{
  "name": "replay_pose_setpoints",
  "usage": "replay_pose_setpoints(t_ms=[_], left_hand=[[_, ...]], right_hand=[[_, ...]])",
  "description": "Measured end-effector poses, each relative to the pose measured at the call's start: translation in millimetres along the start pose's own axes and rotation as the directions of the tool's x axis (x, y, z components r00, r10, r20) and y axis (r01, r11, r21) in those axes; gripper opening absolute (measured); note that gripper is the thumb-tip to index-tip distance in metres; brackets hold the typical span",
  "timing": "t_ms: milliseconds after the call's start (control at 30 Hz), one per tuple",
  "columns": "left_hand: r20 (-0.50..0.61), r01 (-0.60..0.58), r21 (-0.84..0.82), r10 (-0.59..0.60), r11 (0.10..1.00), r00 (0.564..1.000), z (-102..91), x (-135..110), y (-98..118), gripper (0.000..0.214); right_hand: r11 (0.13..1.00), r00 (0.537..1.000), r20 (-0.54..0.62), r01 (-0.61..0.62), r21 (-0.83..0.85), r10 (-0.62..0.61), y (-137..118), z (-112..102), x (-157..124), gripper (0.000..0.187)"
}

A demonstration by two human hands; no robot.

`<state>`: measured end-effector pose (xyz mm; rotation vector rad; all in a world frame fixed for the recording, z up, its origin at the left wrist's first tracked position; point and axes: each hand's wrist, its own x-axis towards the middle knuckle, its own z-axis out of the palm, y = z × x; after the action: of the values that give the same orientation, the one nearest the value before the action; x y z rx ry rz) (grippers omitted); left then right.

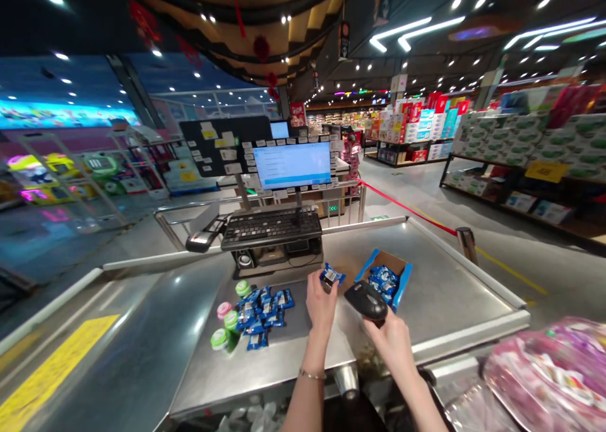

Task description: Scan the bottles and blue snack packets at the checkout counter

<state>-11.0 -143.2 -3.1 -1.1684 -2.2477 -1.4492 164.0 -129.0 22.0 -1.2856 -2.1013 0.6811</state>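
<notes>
My left hand (322,304) pinches a small blue snack packet (332,275) above the steel checkout counter (303,372). My right hand (389,345) grips a black handheld barcode scanner (366,300), whose head points toward that packet. Just behind the scanner stands an open cardboard box with blue flaps (400,269), filled with similar blue packets. To the left of my hands lies a loose heap of blue packets (260,315). Beside the heap stand several round tubs with green or pink lids (230,320).
A black keyboard (271,227) and a monitor (292,165) stand at the counter's far side. A small speaker (245,259) sits below the keyboard. A pink patterned bag (544,375) lies at lower right. A red rope (407,204) runs behind the counter toward stocked store shelves (521,148).
</notes>
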Motion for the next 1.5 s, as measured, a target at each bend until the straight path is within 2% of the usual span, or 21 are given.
replay_pose_setpoints(t_ms=[133,267,333,467,533,600,700,800,900,967,1067,1200,1300,1400,1500], left_hand=[[-0.157,0.118,0.289,-0.074,0.95,0.985,-35.9,-2.5,-49.9,0.037],[-0.302,0.322,0.53,-0.18,0.784,0.936,-70.0,-5.9,-96.0,0.037],[-0.333,0.396,0.599,-0.233,0.696,0.914,-81.2,-5.4,-112.9,0.038],[-0.298,0.418,0.694,-0.294,0.586,0.908,-92.2,-1.7,-133.0,0.04],[-0.293,0.408,0.708,-0.286,0.576,0.912,-92.5,-0.7,-134.2,0.043],[-0.297,0.39,0.69,-0.253,0.61,0.921,-88.5,-1.0,-127.5,0.043],[-0.236,0.272,0.611,-0.157,0.744,0.959,-72.1,-3.5,-101.0,0.039],[-0.087,0.059,0.436,-0.024,0.898,0.996,-44.4,-8.3,-59.6,0.031],[0.081,-0.112,0.186,0.098,0.976,0.992,-12.6,-14.8,-15.4,0.027],[0.202,-0.163,0.011,0.158,0.987,0.967,7.0,-19.0,9.6,0.028],[0.347,-0.158,-0.194,0.218,0.968,0.912,32.7,-23.8,36.1,0.027],[0.438,-0.105,-0.277,0.223,0.955,0.871,66.4,-26.8,52.8,0.028],[0.485,-0.059,-0.267,0.187,0.962,0.855,95.1,-25.5,56.7,0.03],[0.552,0.015,-0.178,0.087,0.984,0.829,124.8,-19.0,56.7,0.034],[0.65,0.096,-0.049,-0.042,0.994,0.759,150.5,-8.3,53.5,0.042]], right_hand=[[0.998,0.998,0.045,0.032,0.051,-0.034,-13.2,19.4,-5.4,0.039],[0.989,0.992,0.099,0.058,0.133,-0.072,-23.3,43.8,-9.7,0.041],[0.984,0.989,0.126,0.06,0.167,-0.082,-25.9,55.2,-11.1,0.042],[0.981,0.982,0.174,0.044,0.19,-0.078,-28.9,68.9,-12.4,0.044],[0.983,0.98,0.184,0.035,0.18,-0.068,-29.7,70.5,-12.0,0.043],[0.985,0.984,0.168,0.024,0.171,-0.053,-29.3,69.5,-10.9,0.042],[0.982,0.992,0.12,-0.002,0.189,-0.022,-25.8,64.2,-7.4,0.042],[0.977,0.998,0.054,-0.049,0.207,0.038,-18.5,53.6,-1.7,0.042],[0.972,0.994,-0.021,-0.1,0.214,0.107,-7.0,37.9,5.7,0.042],[0.964,0.985,-0.063,-0.144,0.225,0.162,3.7,25.7,11.1,0.044],[0.943,0.955,-0.14,-0.22,0.251,0.261,24.3,7.7,19.8,0.05],[0.914,0.91,-0.228,-0.273,0.3,0.346,56.3,-11.0,31.7,0.055],[0.896,0.894,-0.23,-0.301,0.327,0.384,77.7,-17.9,39.0,0.056],[0.872,0.875,-0.212,-0.351,0.341,0.435,93.9,-18.6,43.6,0.057],[0.845,0.87,-0.184,-0.361,0.394,0.457,105.5,-15.6,46.3,0.058]])
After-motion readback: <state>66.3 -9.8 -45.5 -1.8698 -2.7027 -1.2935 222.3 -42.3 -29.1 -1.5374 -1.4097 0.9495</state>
